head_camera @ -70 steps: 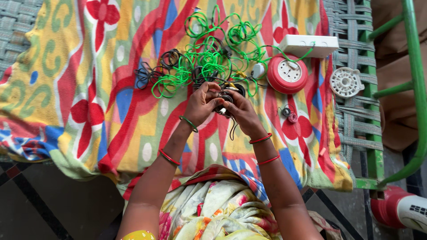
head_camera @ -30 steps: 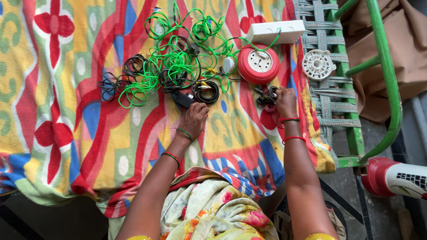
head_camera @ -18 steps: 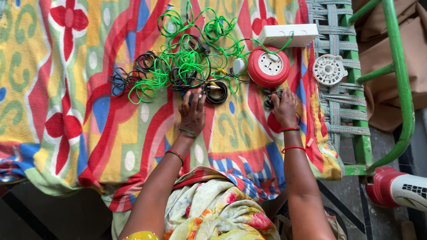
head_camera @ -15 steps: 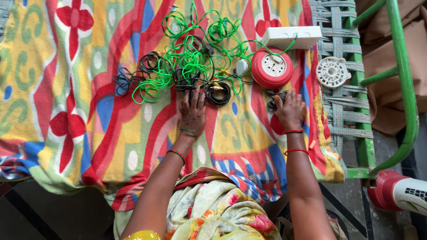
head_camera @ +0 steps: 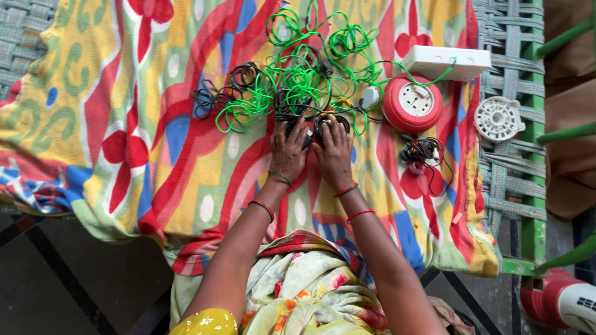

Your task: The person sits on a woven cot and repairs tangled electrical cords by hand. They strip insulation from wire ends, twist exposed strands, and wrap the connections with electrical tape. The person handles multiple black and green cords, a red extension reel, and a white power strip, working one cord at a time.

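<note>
While fingertips hide in black cable coil [head_camera: 323, 124] | left hand [head_camera: 290, 152], right hand [head_camera: 333, 152]

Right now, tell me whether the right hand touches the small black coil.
Touching. The head view shows the right hand with its fingertips pressed onto the small black coil, no gap between them.

Small coiled black cable with yellow ends [head_camera: 328, 121]: lies flat on patterned cloth, touching the tangled green wire heap [head_camera: 298, 80] behind it.

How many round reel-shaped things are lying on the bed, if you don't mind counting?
2: a red reel on the cloth right of the green wires, and a white disc on the bare webbing.
</note>
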